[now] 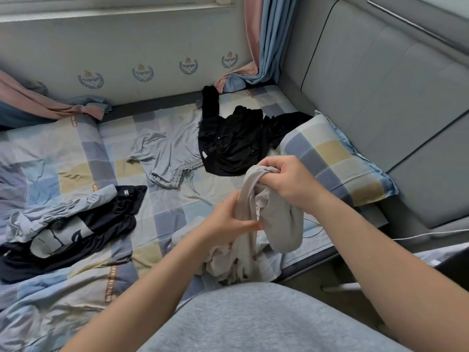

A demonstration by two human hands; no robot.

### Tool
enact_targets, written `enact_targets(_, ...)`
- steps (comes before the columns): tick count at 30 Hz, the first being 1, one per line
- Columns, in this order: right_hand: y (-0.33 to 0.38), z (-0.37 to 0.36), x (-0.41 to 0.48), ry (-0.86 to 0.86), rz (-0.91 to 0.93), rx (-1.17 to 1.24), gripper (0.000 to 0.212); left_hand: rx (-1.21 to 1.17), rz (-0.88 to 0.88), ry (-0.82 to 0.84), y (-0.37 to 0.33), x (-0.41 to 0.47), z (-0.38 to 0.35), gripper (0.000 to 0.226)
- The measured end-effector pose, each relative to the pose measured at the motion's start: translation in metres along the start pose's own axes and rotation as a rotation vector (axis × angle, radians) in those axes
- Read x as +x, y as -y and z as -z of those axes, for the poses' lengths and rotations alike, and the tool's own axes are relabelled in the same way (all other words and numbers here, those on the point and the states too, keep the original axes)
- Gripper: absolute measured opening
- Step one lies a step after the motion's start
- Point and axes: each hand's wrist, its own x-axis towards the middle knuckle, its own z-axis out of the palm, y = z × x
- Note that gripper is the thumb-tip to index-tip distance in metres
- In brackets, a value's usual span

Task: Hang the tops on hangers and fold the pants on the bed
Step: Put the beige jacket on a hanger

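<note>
Beige garment point(279, 219): held up in both hands over the near edge of the bed, bunched; lower part heaped on the sheet; top or pants not to be told from the folds.
Right hand point(286, 179): uppermost; fingers curled and clamped on a gathered edge of the cloth.
Left hand point(228, 222): lower; thumb and fingers closed round the middle of the same cloth.
Step in hand: probably sorting out this one piece, seeking a hem or waistband to straighten it.
Next move: calls for shaking the cloth open and reading its shape; if pants, laying flat for a fold; if a top, fetching a hanger, none in view.
Black long-sleeved top point(236, 146): crumpled on the far side of the bed, one sleeve stretched toward the wall, body against the pillow point(337, 158).
Pale grey drawstring shorts point(167, 153): just beside the black top, on its left, unfolded.
Left heap point(76, 224): black and grey-blue garments tangled together on rumpled bedding.
Open room: bare checked sheet point(177, 207) between heap, shorts and hands; likely enough for one fold.
Edges: near bed edge directly under the held garment, risk of cloth sliding off; pillow and padded headboard point(380, 97) on the right; wall along the far side; white cable point(431, 233) near the right corner, a possible snag.
</note>
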Motion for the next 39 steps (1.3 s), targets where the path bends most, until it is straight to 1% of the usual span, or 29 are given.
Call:
enact_targets(1, 0.004, 0.001, 0.001, -0.002, 0.014, 0.014, 0.007, 0.052, -0.025, -0.022, 0.001, 0.004, -0.005, 0.049)
enact_targets(3, 0.008, 0.008, 0.005, -0.052, 0.045, 0.012, 0.008, 0.162, -0.032, -0.090, 0.006, 0.008, -0.005, 0.014)
enact_targets(4, 0.008, 0.013, 0.008, -0.091, 0.061, -0.015, 0.009, 0.206, -0.009, -0.109, 0.009, 0.009, -0.002, 0.013)
enact_targets(5, 0.007, 0.019, 0.011, -0.131, 0.070, -0.058, 0.011, 0.226, 0.022, -0.108, 0.013, 0.009, 0.000, 0.018)
enact_targets(6, 0.004, 0.024, 0.015, -0.170, 0.068, -0.110, 0.011, 0.214, 0.058, -0.096, 0.014, 0.008, 0.003, 0.020)
enact_targets(7, 0.000, 0.029, 0.018, -0.197, 0.046, -0.160, 0.013, 0.181, 0.084, -0.088, 0.014, 0.008, 0.005, 0.020)
enact_targets(9, -0.011, 0.035, 0.022, -0.212, -0.034, -0.271, 0.024, 0.069, 0.131, -0.101, 0.011, 0.005, 0.006, 0.023)
enact_targets(11, -0.022, 0.032, 0.020, -0.209, -0.070, -0.396, 0.035, -0.038, 0.159, -0.160, 0.004, 0.003, 0.007, 0.027)
enact_targets(12, -0.027, 0.029, 0.017, -0.223, -0.055, -0.413, 0.036, -0.095, 0.162, -0.193, 0.001, 0.002, 0.008, 0.029)
enact_targets(14, -0.033, 0.018, 0.007, -0.271, 0.030, -0.328, 0.029, -0.192, 0.158, -0.254, -0.005, 0.001, 0.012, 0.028)
enact_targets(16, -0.038, 0.007, -0.005, -0.286, 0.093, -0.203, 0.014, -0.257, 0.153, -0.301, -0.011, 0.002, 0.016, 0.027)
enact_targets(18, -0.050, -0.002, -0.014, -0.214, 0.071, -0.069, 0.007, -0.332, 0.140, -0.339, -0.019, 0.001, 0.020, 0.021)
enact_targets(20, -0.063, -0.012, -0.021, -0.072, 0.013, 0.027, 0.019, -0.427, 0.105, -0.346, -0.028, 0.001, 0.023, 0.019)
enact_targets(22, -0.074, -0.022, -0.025, 0.112, -0.077, 0.077, 0.037, -0.514, 0.074, -0.330, -0.037, 0.000, 0.027, 0.018)
enact_targets(23, -0.078, -0.029, -0.026, 0.200, -0.119, 0.092, 0.042, -0.550, 0.067, -0.318, -0.042, -0.001, 0.029, 0.018)
enact_targets(25, -0.090, -0.043, -0.025, 0.297, -0.168, 0.064, 0.038, -0.609, 0.048, -0.296, -0.050, -0.002, 0.034, 0.018)
enact_targets(28, -0.116, -0.055, -0.018, 0.254, -0.268, -0.114, 0.020, -0.690, 0.011, -0.289, -0.062, -0.004, 0.042, 0.021)
enact_targets(31, -0.135, -0.053, -0.016, 0.219, -0.383, -0.273, 0.014, -0.707, 0.010, -0.361, -0.063, -0.005, 0.054, 0.019)
enact_targets(33, -0.140, -0.043, -0.017, 0.178, -0.417, -0.307, 0.016, -0.696, 0.033, -0.441, -0.058, -0.006, 0.063, 0.018)
enact_targets(35, -0.142, -0.029, -0.017, 0.132, -0.414, -0.303, 0.017, -0.674, 0.065, -0.507, -0.051, -0.005, 0.069, 0.019)
enact_targets(37, -0.137, -0.016, -0.015, 0.073, -0.399, -0.273, 0.017, -0.576, 0.119, -0.521, -0.042, -0.003, 0.072, 0.026)
enact_targets(39, -0.124, -0.006, -0.011, 0.002, -0.379, -0.244, 0.017, -0.392, 0.181, -0.456, -0.036, -0.001, 0.069, 0.037)
